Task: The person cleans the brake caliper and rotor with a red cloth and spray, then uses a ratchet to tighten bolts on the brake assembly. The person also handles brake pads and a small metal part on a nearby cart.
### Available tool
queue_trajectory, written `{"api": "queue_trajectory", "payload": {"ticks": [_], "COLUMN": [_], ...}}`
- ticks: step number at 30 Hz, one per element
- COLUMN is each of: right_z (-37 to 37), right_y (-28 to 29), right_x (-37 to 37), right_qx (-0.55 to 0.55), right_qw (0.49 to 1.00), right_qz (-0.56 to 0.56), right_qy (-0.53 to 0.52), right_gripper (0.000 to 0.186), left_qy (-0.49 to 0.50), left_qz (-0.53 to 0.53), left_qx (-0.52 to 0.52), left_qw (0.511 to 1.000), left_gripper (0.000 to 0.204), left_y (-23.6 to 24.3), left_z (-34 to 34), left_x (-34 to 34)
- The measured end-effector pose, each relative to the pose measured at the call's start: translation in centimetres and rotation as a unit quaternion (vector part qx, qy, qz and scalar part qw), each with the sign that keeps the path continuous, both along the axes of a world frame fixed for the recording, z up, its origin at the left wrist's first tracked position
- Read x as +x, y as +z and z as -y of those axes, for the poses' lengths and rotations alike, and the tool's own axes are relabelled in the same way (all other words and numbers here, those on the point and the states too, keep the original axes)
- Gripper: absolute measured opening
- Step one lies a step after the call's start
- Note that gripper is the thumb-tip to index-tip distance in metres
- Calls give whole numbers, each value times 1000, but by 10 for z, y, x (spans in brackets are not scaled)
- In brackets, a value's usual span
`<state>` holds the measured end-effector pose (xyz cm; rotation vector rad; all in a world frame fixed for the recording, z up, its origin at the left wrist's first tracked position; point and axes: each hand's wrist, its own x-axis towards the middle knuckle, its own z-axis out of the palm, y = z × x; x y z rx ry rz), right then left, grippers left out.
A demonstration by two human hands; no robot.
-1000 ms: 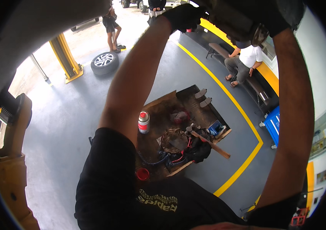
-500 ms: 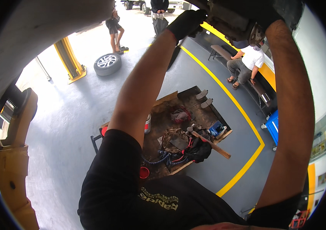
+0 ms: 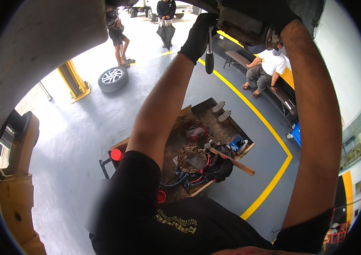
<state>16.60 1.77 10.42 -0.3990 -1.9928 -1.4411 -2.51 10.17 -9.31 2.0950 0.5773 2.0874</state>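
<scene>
My left hand (image 3: 197, 36), in a black glove, is raised at the top with its fingers closed around the upper end of a ratchet-like tool (image 3: 209, 61), whose black handle hangs down. It is beside a dark, grimy metal assembly (image 3: 242, 23) under the raised vehicle. My right hand (image 3: 280, 17), also gloved, is at the right of this assembly; its fingers are lost in shadow. Below, a wooden-topped cart (image 3: 206, 119) holds two brake pads (image 3: 222, 111), a hammer (image 3: 235, 162), rags (image 3: 218, 168), a red-lidded can (image 3: 116, 155) and a blue box (image 3: 236, 142).
A loose wheel (image 3: 113, 80) lies near a yellow lift post (image 3: 72, 80). Two people (image 3: 119, 34) (image 3: 165, 21) stand outside near a truck; another person (image 3: 269, 66) sits on a bench at right. A blue tool cabinet (image 3: 295, 136) and a lift arm (image 3: 15, 195) flank the space.
A tool with a black handle now shows hanging from my left hand. That hand has shifted slightly right and down, and more of the red-lidded can shows beside my forearm.
</scene>
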Motion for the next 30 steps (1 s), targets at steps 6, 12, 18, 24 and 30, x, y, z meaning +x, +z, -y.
{"api": "queue_trajectory", "payload": {"ticks": [6, 12, 18, 24, 30], "right_z": [-23, -16, -20, -14, -6], "right_y": [2, -6, 2, 0, -9], "right_x": [8, 15, 16, 9, 6], "right_qx": [24, 38, 88, 76, 16], "right_qw": [999, 999, 994, 995, 1000], "right_qz": [36, 7, 49, 39, -17], "right_qy": [29, 22, 51, 53, 7], "right_gripper": [59, 54, 48, 43, 48], "left_qy": [-7, 94, 359, 225, 95], "left_qz": [-94, -133, -121, -109, -61], "left_qx": [-209, -343, 152, 34, -337], "left_qw": [973, 925, 913, 968, 935], "left_gripper": [32, 40, 22, 16, 41], "left_y": [25, 59, 3, 12, 56], "left_z": [24, 45, -41, -28, 42], "left_x": [-16, -7, 13, 5, -6]}}
